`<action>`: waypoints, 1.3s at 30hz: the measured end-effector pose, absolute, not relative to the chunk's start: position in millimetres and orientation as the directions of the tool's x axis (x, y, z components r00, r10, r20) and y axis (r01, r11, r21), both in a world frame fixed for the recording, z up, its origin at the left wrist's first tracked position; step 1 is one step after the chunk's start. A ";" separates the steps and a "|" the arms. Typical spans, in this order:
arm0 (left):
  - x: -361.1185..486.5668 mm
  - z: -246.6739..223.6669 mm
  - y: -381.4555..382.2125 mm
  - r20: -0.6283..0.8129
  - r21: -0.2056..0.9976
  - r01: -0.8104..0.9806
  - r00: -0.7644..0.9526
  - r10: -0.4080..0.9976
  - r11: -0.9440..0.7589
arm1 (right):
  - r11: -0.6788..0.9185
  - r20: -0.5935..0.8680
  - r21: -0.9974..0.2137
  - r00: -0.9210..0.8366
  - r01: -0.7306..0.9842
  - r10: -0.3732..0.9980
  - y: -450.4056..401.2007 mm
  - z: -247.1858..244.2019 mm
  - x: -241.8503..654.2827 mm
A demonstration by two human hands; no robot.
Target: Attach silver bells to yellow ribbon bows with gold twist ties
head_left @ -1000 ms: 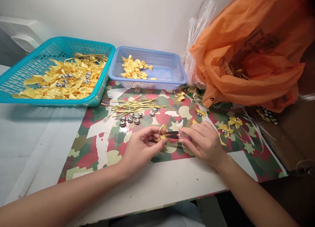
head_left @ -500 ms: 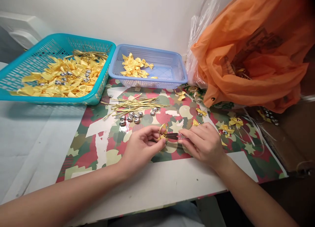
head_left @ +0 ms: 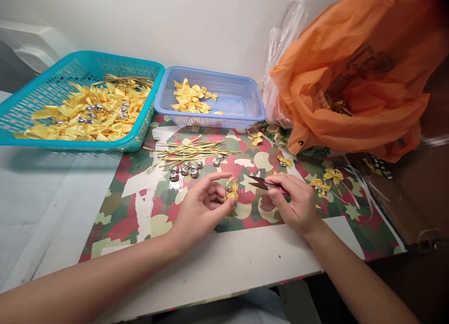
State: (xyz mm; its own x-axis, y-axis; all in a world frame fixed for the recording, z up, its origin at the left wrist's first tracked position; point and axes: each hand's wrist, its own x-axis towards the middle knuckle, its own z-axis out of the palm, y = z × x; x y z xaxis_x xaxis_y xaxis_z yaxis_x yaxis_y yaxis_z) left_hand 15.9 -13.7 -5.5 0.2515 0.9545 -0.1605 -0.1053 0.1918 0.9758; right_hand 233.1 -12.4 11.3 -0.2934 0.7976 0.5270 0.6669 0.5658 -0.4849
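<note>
Between thumb and fingers, my left hand (head_left: pixel 206 204) pinches a small yellow ribbon bow (head_left: pixel 232 193) with a loop of gold tie standing up from it. My right hand (head_left: pixel 294 200) is closed around a pair of thread snips (head_left: pixel 263 183), the dark blades pointing left and parted. A short gap lies between the blade tips and the bow. Beyond my left hand are silver bells (head_left: pixel 185 168) in a small cluster and a loose pile of gold twist ties (head_left: pixel 192 151). To the right lie finished-looking bows with bells (head_left: pixel 320 187).
A teal basket (head_left: pixel 140 127) of yellow bows, bells and gold ties stands at the left back. Beside it is a blue basket (head_left: pixel 245 109) with fewer bows. An orange plastic bag (head_left: pixel 351 80) bulges over the right back. Patterned paper (head_left: pixel 119 211), torn in places, covers the table.
My right hand has drawn the snips away from the bow, to the right, and the blades now show apart. My left hand still holds the bow in nearly the same place.
</note>
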 end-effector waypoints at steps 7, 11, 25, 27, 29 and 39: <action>15.5 -5.2 -13.6 -0.150 0.980 -0.090 0.259 0.954 0.179 | 0.314 0.324 -0.793 -0.075 0.521 0.943 -17.6 10.7 229.4; 15.8 -4.8 -13.8 -0.131 0.980 -0.109 0.274 0.953 0.166 | 0.228 0.226 -0.857 -0.060 0.463 0.972 -19.2 8.9 225.8; 8.7 -5.7 -20.8 0.331 0.906 0.145 0.345 0.878 -0.398 | 0.355 0.327 -0.814 -0.143 0.460 0.934 -23.0 11.4 222.9; 8.9 -7.7 -23.3 0.348 0.907 0.119 0.329 0.878 -0.404 | 0.379 0.363 -0.795 -0.129 0.474 0.923 -24.7 11.2 220.1; 9.6 -9.4 -25.4 0.333 0.925 0.069 0.326 0.885 -0.374 | 0.371 0.362 -0.793 -0.116 0.484 0.925 -25.8 11.2 217.8; 12.6 -3.3 -17.9 0.061 0.991 0.075 0.480 0.875 -0.111 | 0.203 0.177 -0.927 -0.109 0.317 0.978 -25.5 5.4 218.1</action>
State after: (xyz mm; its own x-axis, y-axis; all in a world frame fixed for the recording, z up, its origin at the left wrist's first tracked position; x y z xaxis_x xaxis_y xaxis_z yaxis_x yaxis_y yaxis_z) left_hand 12.6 -17.9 -3.3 0.4799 0.8752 0.0614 0.0749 -0.1107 0.9910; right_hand 218.1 -25.5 5.4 -0.1087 0.9782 0.1769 0.3166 0.2028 -0.9266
